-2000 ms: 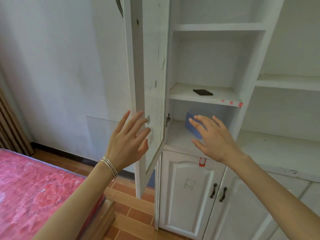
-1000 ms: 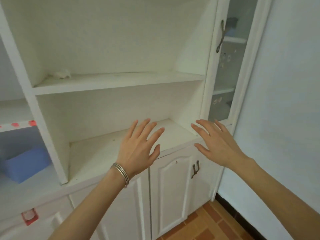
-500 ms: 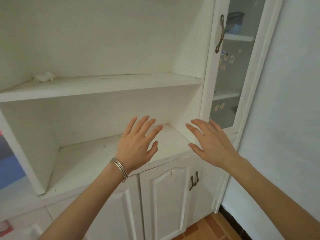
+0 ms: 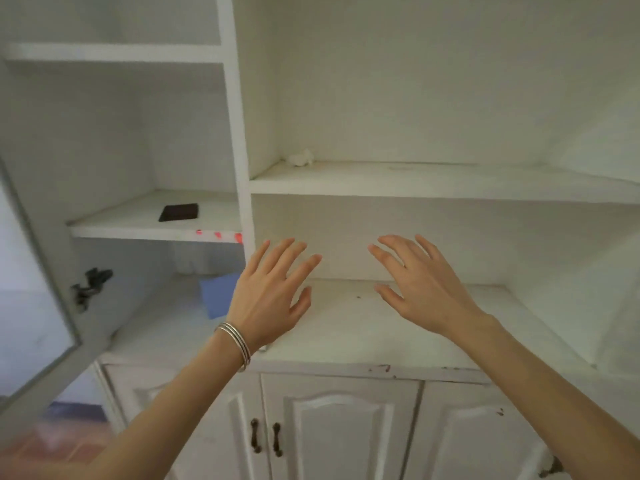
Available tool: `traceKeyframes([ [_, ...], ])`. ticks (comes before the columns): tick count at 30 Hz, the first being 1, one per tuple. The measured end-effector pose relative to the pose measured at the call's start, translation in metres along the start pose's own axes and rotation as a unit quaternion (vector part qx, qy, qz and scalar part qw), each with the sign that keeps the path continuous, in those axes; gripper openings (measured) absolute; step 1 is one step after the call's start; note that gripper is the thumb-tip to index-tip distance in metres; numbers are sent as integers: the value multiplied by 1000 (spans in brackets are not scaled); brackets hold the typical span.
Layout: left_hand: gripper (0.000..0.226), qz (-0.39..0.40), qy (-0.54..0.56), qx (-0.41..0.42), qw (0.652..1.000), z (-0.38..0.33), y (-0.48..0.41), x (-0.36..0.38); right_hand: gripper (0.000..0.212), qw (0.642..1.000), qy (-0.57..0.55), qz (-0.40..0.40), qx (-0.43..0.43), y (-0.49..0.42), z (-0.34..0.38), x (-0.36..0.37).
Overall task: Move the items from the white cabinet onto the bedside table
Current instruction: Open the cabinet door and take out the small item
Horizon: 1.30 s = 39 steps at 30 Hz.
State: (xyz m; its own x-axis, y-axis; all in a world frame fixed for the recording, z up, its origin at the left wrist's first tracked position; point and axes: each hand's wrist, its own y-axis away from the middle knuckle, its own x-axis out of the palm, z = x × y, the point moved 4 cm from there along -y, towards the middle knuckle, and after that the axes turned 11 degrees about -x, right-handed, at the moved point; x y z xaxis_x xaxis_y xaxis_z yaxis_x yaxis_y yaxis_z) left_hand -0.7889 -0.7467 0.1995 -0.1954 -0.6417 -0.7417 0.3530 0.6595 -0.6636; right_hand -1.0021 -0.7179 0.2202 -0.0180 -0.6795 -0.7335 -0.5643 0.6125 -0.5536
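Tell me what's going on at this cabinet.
A person faces the white cabinet with the left hand and right hand raised, open and holding nothing. The glass door on the left stands open. A flat black item lies on the left shelf, a blue box sits below it, and a small white lump rests on the middle shelf. Nothing has been picked up yet.
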Motion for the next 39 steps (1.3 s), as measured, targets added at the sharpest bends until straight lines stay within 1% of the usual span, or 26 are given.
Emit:
traceKeyframes([
  [7,49,-9,-55,-53,997,142,-6,-3,59,998,-41,-37,-37,-120,64,43],
  [10,48,-21,-50,-76,996,195,-19,3,58,996,-41,-64,-52,-157,84,55],
  [13,48,-37,-33,-86,995,235,-30,11,55,994,-35,-81,-60,-187,100,66],
  [17,49,-46,-21,-78,996,266,-47,22,53,995,-38,-66,-63,-219,115,81],
  [20,55,-11,-23,-92,995,285,-59,40,53,995,-54,-56,-70,-234,124,88],
  [25,92,110,-27,-166,980,315,-76,71,52,993,-59,-59,-88,-254,134,96],
  [27,96,132,-35,-169,976,321,-76,77,51,992,-61,-62,-94,-260,136,99],
  [29,95,134,-28,-164,977,326,-71,83,52,991,-62,-60,-100,-262,138,104],
  [31,94,107,-10,-152,982,326,-63,83,52,991,-64,-55,-104,-263,139,110],
  [33,89,69,-7,-117,991,322,-54,81,53,990,-64,-53,-110,-264,140,116],
  [36,60,3,-29,-70,997,315,-34,75,52,988,-72,-58,-124,-264,146,127],
  [39,33,-113,-19,-41,993,314,-19,63,48,982,-82,-88,-147,-265,153,135],
])
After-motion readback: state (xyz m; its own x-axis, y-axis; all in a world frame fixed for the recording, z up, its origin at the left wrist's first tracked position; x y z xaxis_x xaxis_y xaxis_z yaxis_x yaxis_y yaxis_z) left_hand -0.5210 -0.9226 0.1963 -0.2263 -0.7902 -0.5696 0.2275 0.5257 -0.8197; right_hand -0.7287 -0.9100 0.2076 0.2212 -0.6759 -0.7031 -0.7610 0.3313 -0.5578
